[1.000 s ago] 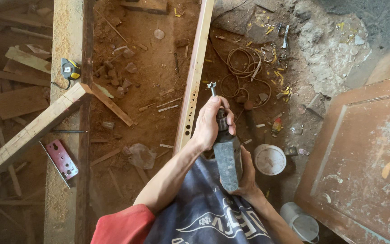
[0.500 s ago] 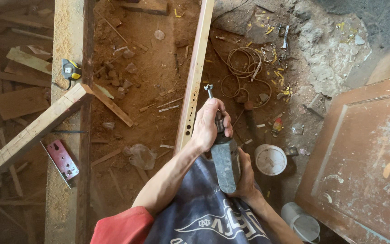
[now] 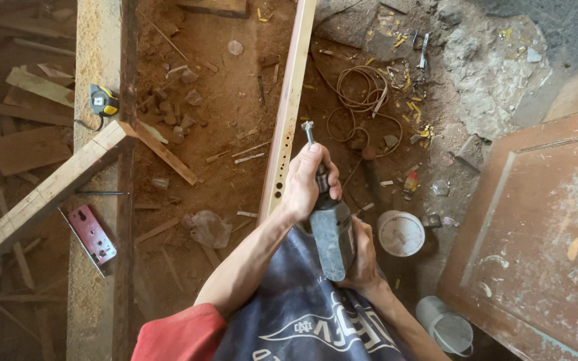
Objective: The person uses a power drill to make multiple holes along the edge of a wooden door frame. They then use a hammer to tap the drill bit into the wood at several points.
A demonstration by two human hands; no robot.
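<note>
You've got the power drill [image 3: 331, 237] clamped in both hands: your left hand [image 3: 308, 180] is wrapped tight around the front end near the chuck, and your right hand [image 3: 364, 257] is closed on the rear of the body, down against your shirt. The bit [image 3: 308, 130] points away from you and sits just beside the right edge of the long wooden strip [image 3: 287, 110], not obviously biting into it.

That strip runs up the dirt floor and already shows a short row of drilled holes [image 3: 280, 170] right next to your left hand. So I'd say some boring is done, and the bare stretch above has none yet.

Over on the sawdusty beam [image 3: 95, 67] at left there's a tape measure [image 3: 104, 101]; a white tub [image 3: 401, 232] sits by your right hand.
</note>
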